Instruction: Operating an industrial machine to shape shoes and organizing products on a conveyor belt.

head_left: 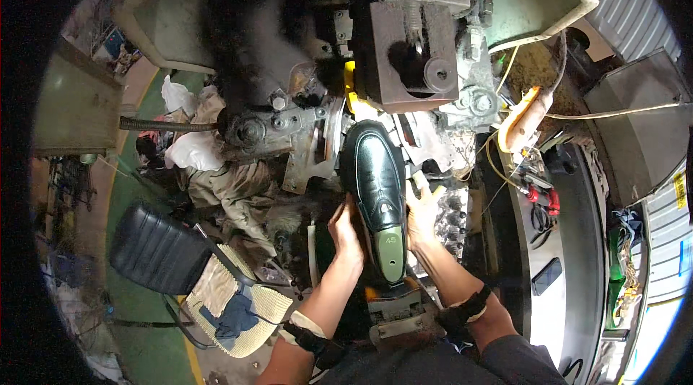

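A glossy black leather shoe upper (373, 168) is fitted on a green shoe last (391, 254), with its toe pointing away toward the machine. The last's heel end rests near a metal support (395, 313) close to my body. On the shoe's left side, my left hand (346, 232) curls against it, its fingertips partly hidden by the shoe. My right hand (423, 213) lies along the right side with its fingers stretched out and spread; pale coverings show on some fingertips. Metal plates (317, 150) of the machine flank the toe.
A dark machine head (415, 46) hangs just beyond the toe. At the left stands a black-backed chair (159, 248) with a dark cloth on its seat. To the right, a bench (552, 313) carries a phone (546, 277) and a red-handled tool (543, 199); an orange-white lamp (525, 119) hangs above.
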